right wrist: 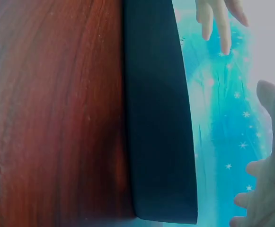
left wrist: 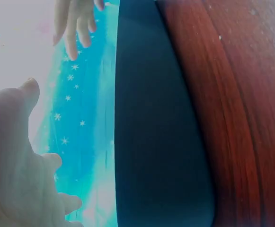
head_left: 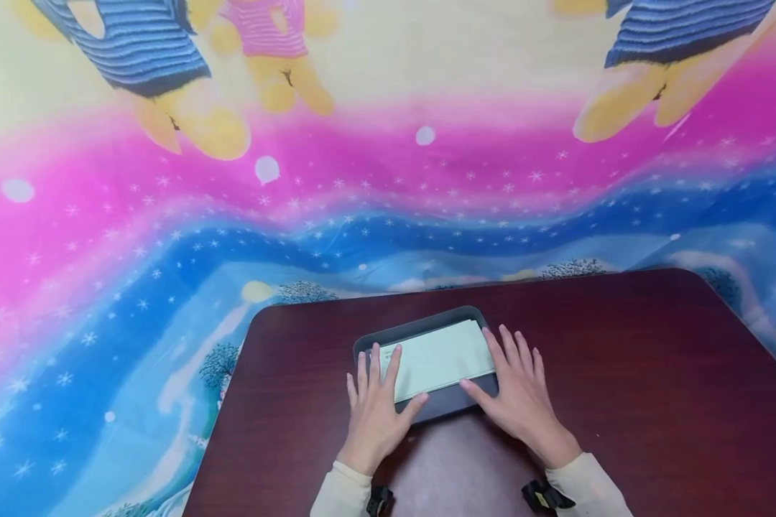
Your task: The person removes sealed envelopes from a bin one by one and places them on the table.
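A dark grey tray [head_left: 436, 411] with a pale green stack of paper [head_left: 436, 359] in it sits on the table, slightly tilted in the head view. Over its left end my left hand [head_left: 376, 413] is spread, fingers straight. My right hand [head_left: 524, 395] is likewise spread at the right end, its thumb and index fingertips near the paper's edge. Both wrist views show the tray's dark side wall [left wrist: 158, 118], [right wrist: 161, 113] beside the hands, with fingers apart above it. Whether any fingertip touches the paper cannot be told.
The dark red wooden table [head_left: 653, 388] has rounded far corners. Behind it hangs a printed cloth [head_left: 388, 172] in pink, blue and cream, reaching down past the table's left edge. Black bands with small devices [head_left: 546, 495] are on both wrists.
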### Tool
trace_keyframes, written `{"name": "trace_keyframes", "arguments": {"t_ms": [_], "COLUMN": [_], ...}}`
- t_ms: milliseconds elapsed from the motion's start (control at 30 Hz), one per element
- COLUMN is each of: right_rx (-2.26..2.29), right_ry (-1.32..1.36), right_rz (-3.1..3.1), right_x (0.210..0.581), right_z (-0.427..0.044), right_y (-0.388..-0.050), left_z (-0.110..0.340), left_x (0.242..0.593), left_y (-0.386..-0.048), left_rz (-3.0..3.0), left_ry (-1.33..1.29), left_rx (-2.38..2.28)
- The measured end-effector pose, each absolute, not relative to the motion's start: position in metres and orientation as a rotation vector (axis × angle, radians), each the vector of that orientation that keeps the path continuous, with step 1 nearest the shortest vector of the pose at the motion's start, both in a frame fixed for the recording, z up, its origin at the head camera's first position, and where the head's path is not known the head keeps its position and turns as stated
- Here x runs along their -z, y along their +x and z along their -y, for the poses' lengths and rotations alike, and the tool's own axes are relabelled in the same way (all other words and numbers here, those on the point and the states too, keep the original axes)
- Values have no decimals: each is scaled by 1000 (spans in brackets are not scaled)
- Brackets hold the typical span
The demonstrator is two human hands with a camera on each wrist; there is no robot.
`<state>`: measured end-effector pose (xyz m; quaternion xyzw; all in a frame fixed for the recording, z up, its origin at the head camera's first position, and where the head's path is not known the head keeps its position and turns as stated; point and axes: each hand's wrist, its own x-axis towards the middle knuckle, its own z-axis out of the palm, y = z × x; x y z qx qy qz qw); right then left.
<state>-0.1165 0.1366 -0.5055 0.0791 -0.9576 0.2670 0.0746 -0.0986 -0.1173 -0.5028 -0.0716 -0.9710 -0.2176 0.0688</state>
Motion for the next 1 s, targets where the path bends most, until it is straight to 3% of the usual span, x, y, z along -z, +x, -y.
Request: {"name": "trace_keyframes", "arguments": {"t_ms": [1000], "right_rx": [-953], "right_ry": [47], "right_rz": [2875], "right_x": [508], "right_z": [-158], "right_y": [-144], "left_z": [154], "left_x": [498], "left_y": [-111], "left_rz": [2912], "left_ry": [126], "left_rx": [678]}}
